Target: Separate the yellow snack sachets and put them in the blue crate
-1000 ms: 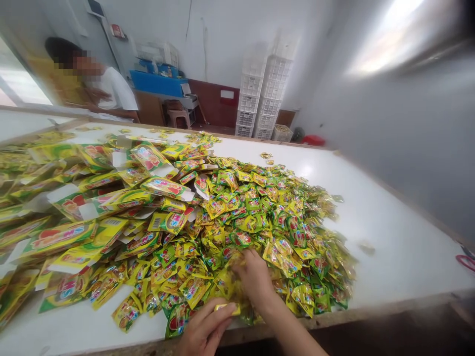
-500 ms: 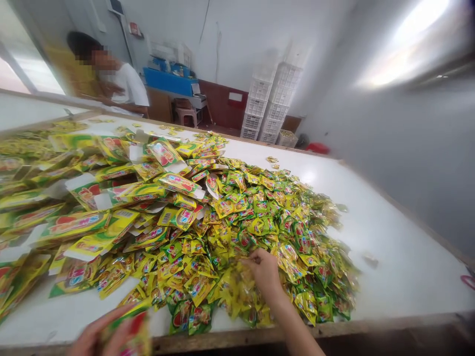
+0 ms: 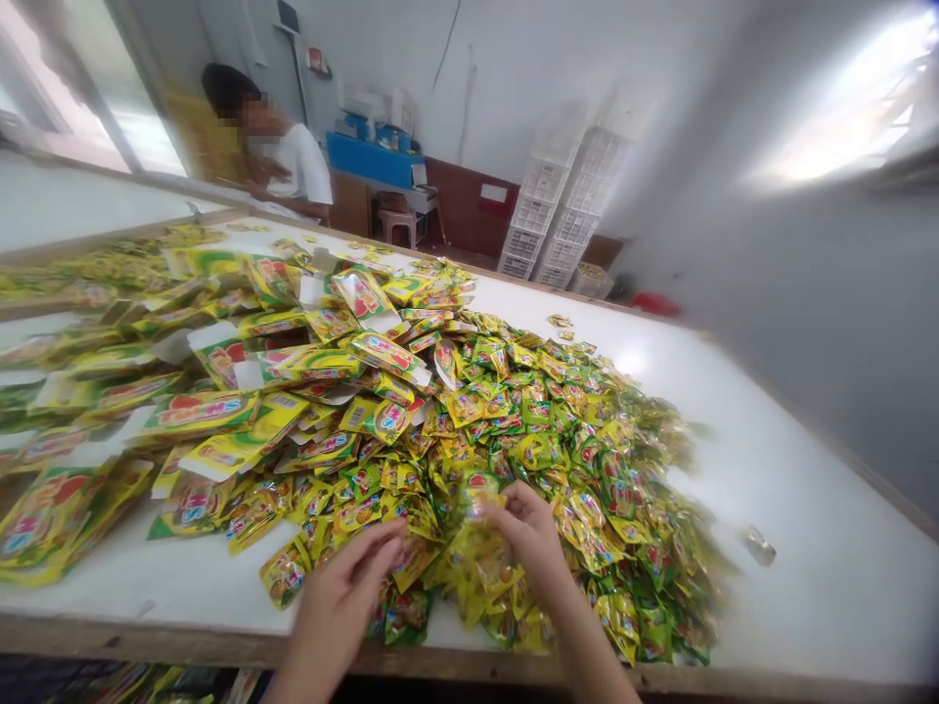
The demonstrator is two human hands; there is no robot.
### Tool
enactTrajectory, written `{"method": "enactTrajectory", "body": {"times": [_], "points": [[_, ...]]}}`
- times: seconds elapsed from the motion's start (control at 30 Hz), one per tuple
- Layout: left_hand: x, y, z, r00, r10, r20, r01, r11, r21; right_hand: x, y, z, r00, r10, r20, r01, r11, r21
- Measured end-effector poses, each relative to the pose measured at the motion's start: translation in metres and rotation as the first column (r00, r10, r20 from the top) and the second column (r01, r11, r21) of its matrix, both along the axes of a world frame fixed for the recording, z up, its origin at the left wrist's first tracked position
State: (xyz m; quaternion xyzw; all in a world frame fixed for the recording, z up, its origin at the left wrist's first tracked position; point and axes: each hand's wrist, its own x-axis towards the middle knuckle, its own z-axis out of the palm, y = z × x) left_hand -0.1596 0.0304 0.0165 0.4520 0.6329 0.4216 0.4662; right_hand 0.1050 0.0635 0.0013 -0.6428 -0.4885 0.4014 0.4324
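My right hand [image 3: 529, 536] has its fingers bent in a pinch on a small yellow-green candy sachet [image 3: 478, 492], at the near middle of a heap of such sachets [image 3: 539, 416]. My left hand [image 3: 344, 587] reaches over the heap's near edge from the left. Its fingers are stretched out to the right, thumb a little apart, tips beside some yellow sachets; no carton shows in it. Several printed cardboard cartons [image 3: 201, 411], yellow and green with white flaps, lie in a jumbled pile left of the sachets.
The white tabletop [image 3: 734, 469] has a raised wooden rim [image 3: 147, 640]. A loose sachet [image 3: 758, 545] lies at the right. A person in a white shirt [image 3: 297, 166] is at the far left. Stacked white crates [image 3: 543, 210] and a blue-topped desk [image 3: 371, 159] stand behind the table.
My left hand has let go of the carton it held at the near edge and moved right and up to the sachets. My right hand stays in the heap. The view has shifted left.
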Motion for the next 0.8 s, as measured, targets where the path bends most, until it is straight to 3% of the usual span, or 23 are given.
{"method": "enactTrajectory", "body": {"times": [0.07, 0.13, 0.23, 0.43, 0.57, 0.63, 0.7, 0.77, 0.8], "points": [[0.044, 0.023, 0.004, 0.964, -0.14, 0.228, 0.157, 0.986, -0.062, 0.002, -0.008, 0.009, 0.976, 0.068, -0.208, -0.086, 0.993, -0.078], [0.083, 0.04, 0.008, 0.899, -0.204, 0.388, 0.256, 0.963, -0.086, 0.007, -0.017, 0.014, 0.927, 0.095, -0.362, -0.157, 0.977, -0.145], [0.111, 0.044, 0.007, 0.872, -0.214, 0.44, 0.301, 0.944, -0.137, 0.016, -0.029, 0.014, 0.943, 0.033, -0.332, -0.093, 0.982, -0.165], [0.113, 0.02, -0.003, 0.864, -0.166, 0.475, 0.292, 0.934, -0.207, 0.011, -0.036, 0.002, 1.0, 0.023, 0.004, -0.023, 1.0, -0.013], [0.119, 0.009, -0.004, 0.865, -0.158, 0.477, 0.257, 0.955, -0.15, -0.004, -0.041, -0.005, 0.968, 0.012, 0.25, -0.045, 0.991, 0.129], [0.12, 0.006, -0.009, 0.885, -0.178, 0.431, 0.239, 0.967, -0.092, -0.01, -0.045, -0.008, 0.981, -0.017, 0.193, -0.018, 0.984, 0.178], [0.117, 0.005, -0.014, 0.912, -0.194, 0.361, 0.227, 0.973, -0.049, -0.012, -0.047, -0.012, 1.0, 0.011, 0.028, -0.014, 0.991, 0.136], [0.109, 0.008, -0.015, 0.942, -0.27, 0.198, 0.269, 0.963, 0.033, -0.012, -0.049, -0.014, 0.99, 0.056, -0.133, -0.05, 0.998, 0.045], [0.103, 0.011, -0.012, 0.949, -0.311, 0.047, 0.305, 0.947, 0.097, -0.011, -0.05, -0.015, 0.98, 0.058, -0.189, -0.057, 0.998, 0.008]]}}
